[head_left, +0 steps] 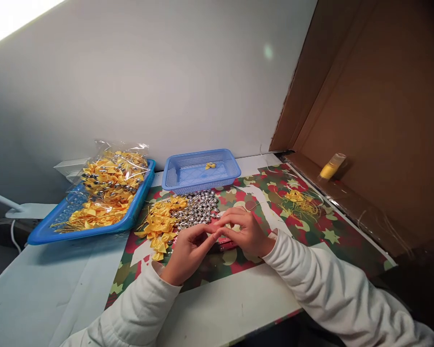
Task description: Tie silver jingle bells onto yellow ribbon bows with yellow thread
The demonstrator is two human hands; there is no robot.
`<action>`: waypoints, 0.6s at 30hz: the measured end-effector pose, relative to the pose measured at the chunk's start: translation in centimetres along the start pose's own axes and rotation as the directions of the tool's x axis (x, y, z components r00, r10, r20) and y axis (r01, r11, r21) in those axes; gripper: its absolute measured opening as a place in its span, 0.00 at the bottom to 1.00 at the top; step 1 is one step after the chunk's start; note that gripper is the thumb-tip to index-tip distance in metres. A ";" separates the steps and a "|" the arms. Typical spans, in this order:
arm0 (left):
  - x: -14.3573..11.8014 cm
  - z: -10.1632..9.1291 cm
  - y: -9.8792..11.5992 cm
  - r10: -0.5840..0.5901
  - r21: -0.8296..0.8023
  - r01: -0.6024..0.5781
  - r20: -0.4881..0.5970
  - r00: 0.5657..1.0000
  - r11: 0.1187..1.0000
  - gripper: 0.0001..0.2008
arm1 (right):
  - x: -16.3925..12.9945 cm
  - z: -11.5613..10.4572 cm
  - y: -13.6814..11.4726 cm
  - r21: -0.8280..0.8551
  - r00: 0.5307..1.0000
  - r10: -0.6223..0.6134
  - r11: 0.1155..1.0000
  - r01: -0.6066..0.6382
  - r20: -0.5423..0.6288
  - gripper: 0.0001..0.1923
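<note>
Both hands meet over the patterned sheet, fingertips touching. My left hand (191,250) is closed in a pinch, and what it holds, if anything, is too small to make out. My right hand (244,232) pinches at the same spot, its fingers also hiding whatever is there. Just beyond the fingers spreads a pile of silver beads (198,209). Yellow ribbon bows (161,224) lie heaped to the left of the beads. Part of a red object (227,245) shows beneath the hands.
A light-blue basket (173,183) holding one yellow bow (210,166) stands behind the beads. On the left, a blue tray (43,236) carries bows and a clear bag (112,164). Yellow strands (302,205) lie at right, near a yellow-filled bottle (332,167) by the cardboard (376,120).
</note>
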State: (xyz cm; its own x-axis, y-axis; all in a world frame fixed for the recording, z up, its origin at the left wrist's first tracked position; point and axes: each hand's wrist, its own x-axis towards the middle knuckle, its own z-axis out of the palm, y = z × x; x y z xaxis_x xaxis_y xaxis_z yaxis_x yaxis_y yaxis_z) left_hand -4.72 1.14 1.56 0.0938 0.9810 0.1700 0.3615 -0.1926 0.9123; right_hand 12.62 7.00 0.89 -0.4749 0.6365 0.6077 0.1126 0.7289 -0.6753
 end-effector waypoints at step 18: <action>0.0 0.1 0.0 -0.022 -0.239 0.004 -0.074 0.997 0.971 0.10 | 0.3 -0.1 -0.7 0.135 0.972 0.150 0.975 -0.175 0.181 0.09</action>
State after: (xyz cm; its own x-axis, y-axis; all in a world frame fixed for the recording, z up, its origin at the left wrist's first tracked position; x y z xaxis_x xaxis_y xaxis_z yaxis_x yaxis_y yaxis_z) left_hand -4.63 1.16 1.48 0.0174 0.9841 0.1770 0.1292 -0.1777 0.9756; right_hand 12.52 6.69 1.60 -0.6028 0.6820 0.4142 0.0756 0.5655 -0.8213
